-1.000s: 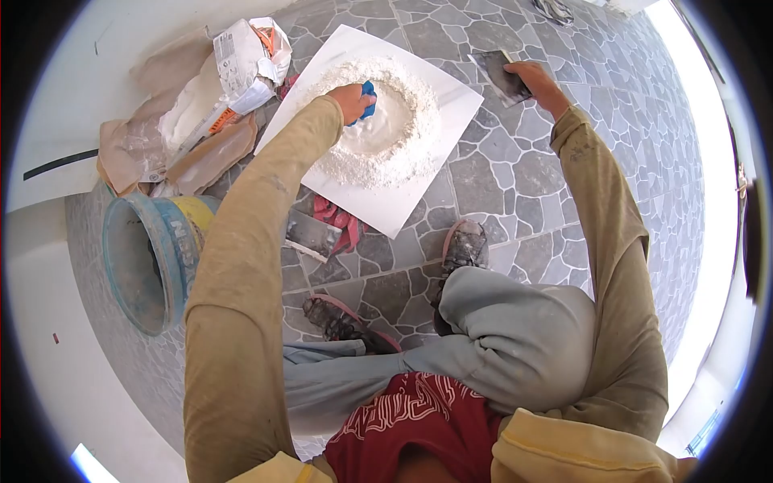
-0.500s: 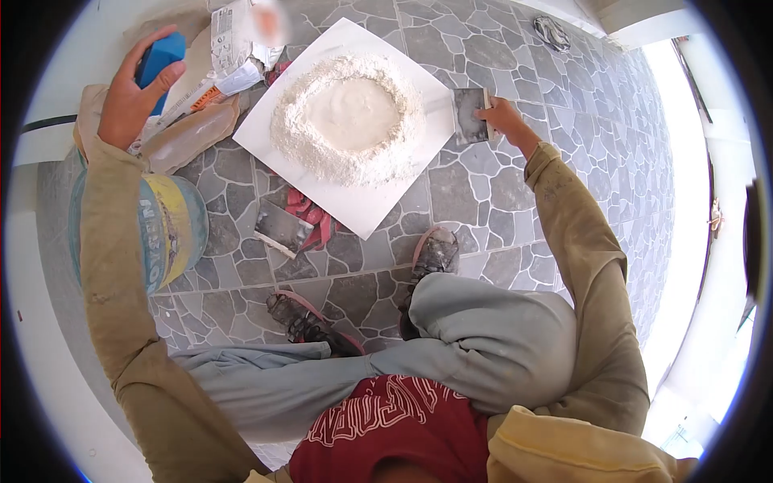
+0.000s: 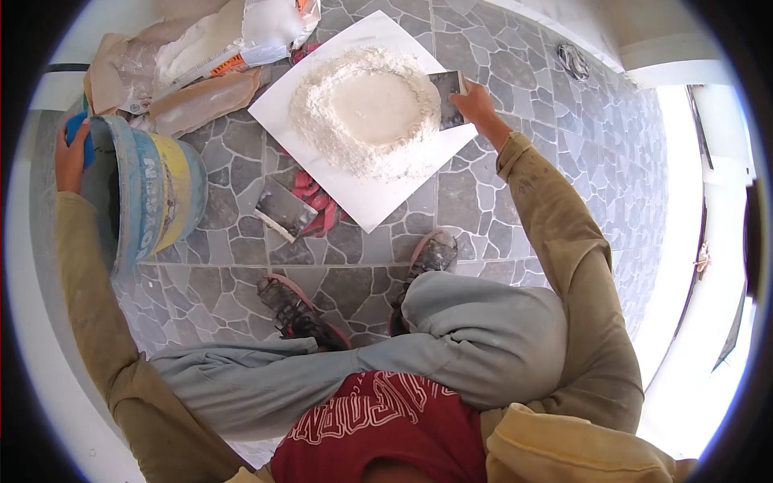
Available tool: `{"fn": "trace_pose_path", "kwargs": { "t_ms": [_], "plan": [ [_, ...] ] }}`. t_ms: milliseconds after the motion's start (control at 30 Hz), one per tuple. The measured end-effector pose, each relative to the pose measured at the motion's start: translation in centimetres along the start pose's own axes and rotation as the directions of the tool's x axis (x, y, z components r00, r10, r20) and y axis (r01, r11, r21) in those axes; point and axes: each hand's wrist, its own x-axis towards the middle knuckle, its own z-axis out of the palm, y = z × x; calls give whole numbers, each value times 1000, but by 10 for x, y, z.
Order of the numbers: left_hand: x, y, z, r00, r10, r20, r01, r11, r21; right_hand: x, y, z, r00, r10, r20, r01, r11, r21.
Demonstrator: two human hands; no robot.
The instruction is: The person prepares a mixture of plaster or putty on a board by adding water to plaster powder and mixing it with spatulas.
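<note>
At the far left, my left hand (image 3: 69, 161) is closed around a blue plastic container (image 3: 79, 134), held at the mouth of a blue and yellow bucket (image 3: 171, 189). My right hand (image 3: 477, 105) grips a flat metal scraper (image 3: 448, 98) by its back edge. The scraper's blade reaches the right side of a ring of white powder (image 3: 310, 121). Inside that ring lies a smooth, pale, wet-looking pool (image 3: 374, 109). Powder and pool rest on a square white board (image 3: 370, 205) on the floor.
Torn paper bags (image 3: 205, 101) with white powder lie behind the bucket. A second scraper (image 3: 286, 211) rests by red cloth (image 3: 318, 205) at the board's near left edge. My shoes (image 3: 435, 251) stand close on the stone-patterned tile floor (image 3: 459, 181). A crumpled bundle (image 3: 572, 61) lies far right.
My left hand has lowered from above the bags to the bucket's mouth with the blue container. My right hand has moved the scraper left, over the board to the powder's edge.
</note>
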Motion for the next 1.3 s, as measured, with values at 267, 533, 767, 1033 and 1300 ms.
{"fn": "trace_pose_path", "kwargs": {
  "t_ms": [267,533,767,1033,1300],
  "plan": [
    [-14,-3,47,947,259,-191,-217,952,215,17,-51,-17,975,-217,53,223,954,-199],
    [-34,-20,70,946,209,-248,-205,978,44,70,33,-51,992,41,119,-69,966,250],
    [-43,-16,70,947,202,-250,-201,979,32,114,11,-13,992,-99,82,99,995,0],
    [-38,-18,72,964,17,-264,-9,1000,29,83,-65,5,957,-250,146,271,952,-145],
    [-46,6,65,995,-74,-68,51,957,-287,50,-67,-28,969,-236,77,247,951,-187]
  ]
}}
